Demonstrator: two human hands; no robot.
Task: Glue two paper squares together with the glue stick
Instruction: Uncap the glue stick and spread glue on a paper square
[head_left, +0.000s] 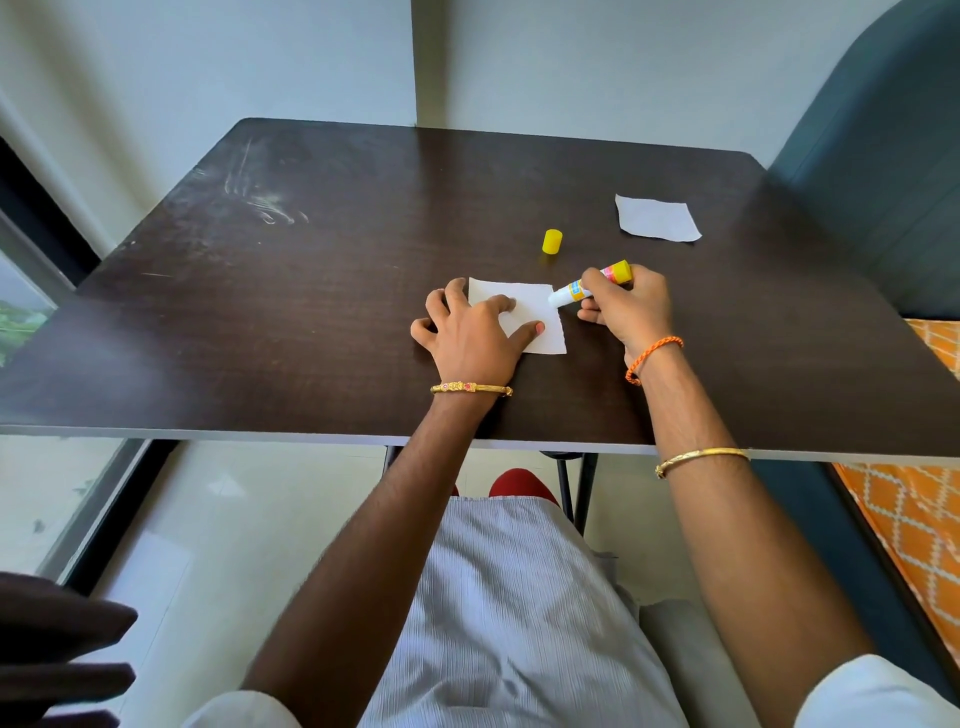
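Centre frame: left hand (470, 332) spread flat, pinning paper square (540, 325); right hand (626, 304) gripping glue stick (582, 288) at its right edge (cap (552, 241) off). Risk: paper creasing or sliding. Second square (657, 218) waiting upper right.

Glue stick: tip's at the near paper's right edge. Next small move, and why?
Probably drag the glue stick leftward across the near paper: the right hand holds it uncapped at that edge, the left hand pins the sheet.

Cap (551, 241) behind near paper square (540, 312), second square (657, 218) farther right on table (311, 312).
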